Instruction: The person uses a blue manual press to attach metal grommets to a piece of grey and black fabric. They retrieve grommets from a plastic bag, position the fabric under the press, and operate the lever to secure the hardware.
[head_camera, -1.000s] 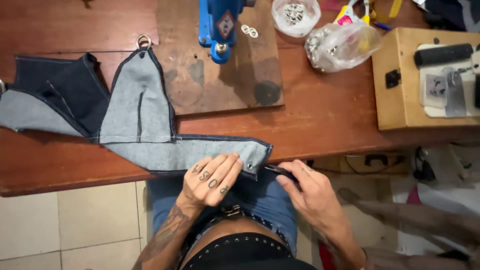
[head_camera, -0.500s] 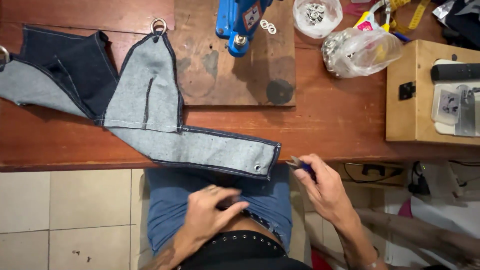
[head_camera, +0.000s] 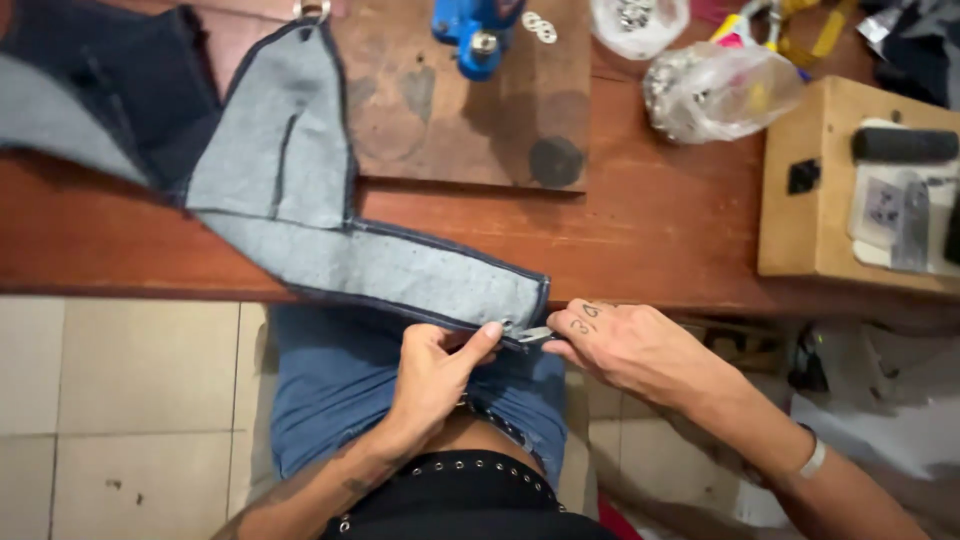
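My two hands met at the worktop's (head_camera: 640, 250) near edge: the left hand (head_camera: 432, 372) pinched the corner of one denim piece (head_camera: 380, 265) hanging off it, thumb up; the right hand (head_camera: 622, 345), fingers curled, gripped a small metal tool (head_camera: 530, 334), mostly hidden. One blue press (head_camera: 478, 28) was cut off above.

A red-brown wooden table (head_camera: 660, 240) carries everything. On it lie denim fabric (head_camera: 300, 200), a wooden board (head_camera: 450, 110), a plastic bag (head_camera: 720, 90) and a wooden box (head_camera: 810, 200).
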